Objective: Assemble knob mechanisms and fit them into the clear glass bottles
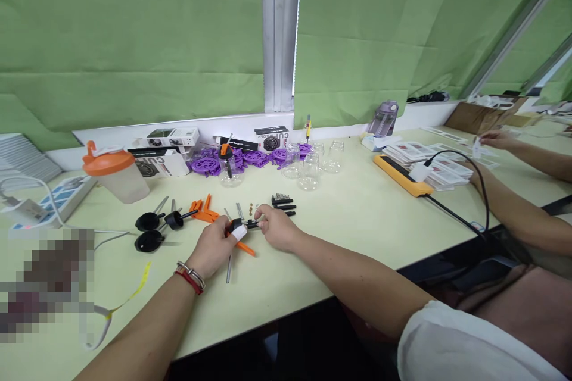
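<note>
My left hand (213, 245) is closed around a small black part (235, 225) with thin metal rods, just above the table. White tape or cloth covers one of its fingertips. My right hand (277, 228) pinches the end of a short black piece (252, 224) that meets the part in my left hand. Whether the two are joined, I cannot tell. An orange plastic piece (245, 248) and a metal rod (229, 271) show beneath my left hand. More orange pieces (203, 211) lie beyond it. Tiny brass-coloured bits (251, 209) and several black pieces (286, 207) lie near my right fingers.
Black round parts with metal stems (149, 241) lie to the left, near an orange-lidded shaker bottle (120, 175). Purple discs (208, 165), boxes (163, 164) and glass jars (308, 175) line the wall. A yellow power strip (402, 176) and another person's hands (496, 140) are at right.
</note>
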A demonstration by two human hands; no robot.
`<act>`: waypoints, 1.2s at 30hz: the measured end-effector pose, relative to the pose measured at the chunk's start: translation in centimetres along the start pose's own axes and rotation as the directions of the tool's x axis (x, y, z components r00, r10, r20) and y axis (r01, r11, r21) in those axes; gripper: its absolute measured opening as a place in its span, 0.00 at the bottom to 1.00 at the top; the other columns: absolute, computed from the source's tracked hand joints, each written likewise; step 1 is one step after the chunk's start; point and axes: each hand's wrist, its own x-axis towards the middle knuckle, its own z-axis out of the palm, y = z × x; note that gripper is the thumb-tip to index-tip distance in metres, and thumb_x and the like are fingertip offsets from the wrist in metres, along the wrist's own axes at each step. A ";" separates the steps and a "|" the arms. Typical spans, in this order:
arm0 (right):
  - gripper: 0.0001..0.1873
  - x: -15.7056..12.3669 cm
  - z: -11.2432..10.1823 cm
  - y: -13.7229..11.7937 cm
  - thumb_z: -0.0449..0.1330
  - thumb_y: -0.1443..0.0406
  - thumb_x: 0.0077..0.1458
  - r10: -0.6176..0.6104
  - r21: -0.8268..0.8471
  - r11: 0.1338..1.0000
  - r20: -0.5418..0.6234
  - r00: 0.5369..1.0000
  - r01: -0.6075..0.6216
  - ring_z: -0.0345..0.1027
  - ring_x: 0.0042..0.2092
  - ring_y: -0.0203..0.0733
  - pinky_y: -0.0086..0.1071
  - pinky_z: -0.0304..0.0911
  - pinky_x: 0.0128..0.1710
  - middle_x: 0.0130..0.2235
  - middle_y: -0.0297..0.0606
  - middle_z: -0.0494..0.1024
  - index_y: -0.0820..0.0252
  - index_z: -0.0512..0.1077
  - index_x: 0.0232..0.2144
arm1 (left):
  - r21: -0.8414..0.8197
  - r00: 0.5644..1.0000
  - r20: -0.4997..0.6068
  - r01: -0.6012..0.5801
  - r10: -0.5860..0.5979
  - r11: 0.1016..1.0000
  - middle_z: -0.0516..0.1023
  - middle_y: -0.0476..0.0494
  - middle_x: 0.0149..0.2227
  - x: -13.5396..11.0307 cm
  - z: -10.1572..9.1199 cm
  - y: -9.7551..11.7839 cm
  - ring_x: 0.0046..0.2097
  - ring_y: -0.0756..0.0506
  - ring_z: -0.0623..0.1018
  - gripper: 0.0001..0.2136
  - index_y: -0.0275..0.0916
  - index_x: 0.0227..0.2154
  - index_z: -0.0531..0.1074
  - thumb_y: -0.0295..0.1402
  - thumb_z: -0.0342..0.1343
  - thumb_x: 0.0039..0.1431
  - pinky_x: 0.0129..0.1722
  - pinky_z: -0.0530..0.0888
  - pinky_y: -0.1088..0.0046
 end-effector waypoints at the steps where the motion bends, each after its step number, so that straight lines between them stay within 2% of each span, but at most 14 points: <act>1: 0.11 0.0 0.0 0.0 0.53 0.72 0.52 -0.006 -0.001 1.000 -0.003 1.000 0.006 0.60 0.28 0.35 0.26 0.52 0.28 0.25 0.30 0.68 0.55 0.67 0.39 | 0.000 1.000 0.001 -0.001 0.001 1.000 0.65 0.51 0.23 0.0 0.0 0.0 0.26 0.48 0.65 0.16 0.41 0.25 0.61 0.50 0.50 0.52 0.25 0.62 0.73; 20: 0.10 0.1 0.3 0.5 0.52 0.71 0.53 -0.003 0.007 1.000 -0.016 1.000 0.003 0.60 0.27 0.34 0.26 0.51 0.27 0.25 0.29 0.67 0.55 0.66 0.38 | 0.024 1.000 -0.005 -0.003 0.003 1.000 0.64 0.51 0.22 -0.1 -0.1 0.3 0.26 0.48 0.64 0.17 0.41 0.24 0.59 0.51 0.49 0.52 0.24 0.60 0.74; 29: 0.08 0.2 0.3 0.4 0.52 0.71 0.53 -0.012 -0.001 1.000 -0.015 1.000 0.012 0.60 0.27 0.34 0.27 0.51 0.28 0.25 0.29 0.67 0.55 0.66 0.35 | 0.035 1.000 -0.008 0.004 -0.004 0.999 0.65 0.51 0.23 0.0 -0.1 0.2 0.26 0.48 0.65 0.18 0.41 0.24 0.59 0.52 0.49 0.51 0.24 0.61 0.73; 36: 0.13 -0.1 -0.1 0.1 0.52 0.71 0.54 -0.002 0.035 0.999 -0.001 1.000 0.002 0.61 0.28 0.35 0.26 0.52 0.27 0.24 0.28 0.67 0.54 0.62 0.41 | 0.027 1.000 -0.019 0.016 -0.015 1.000 0.66 0.50 0.23 0.0 0.0 0.1 0.26 0.47 0.65 0.17 0.41 0.24 0.60 0.51 0.49 0.51 0.24 0.61 0.73</act>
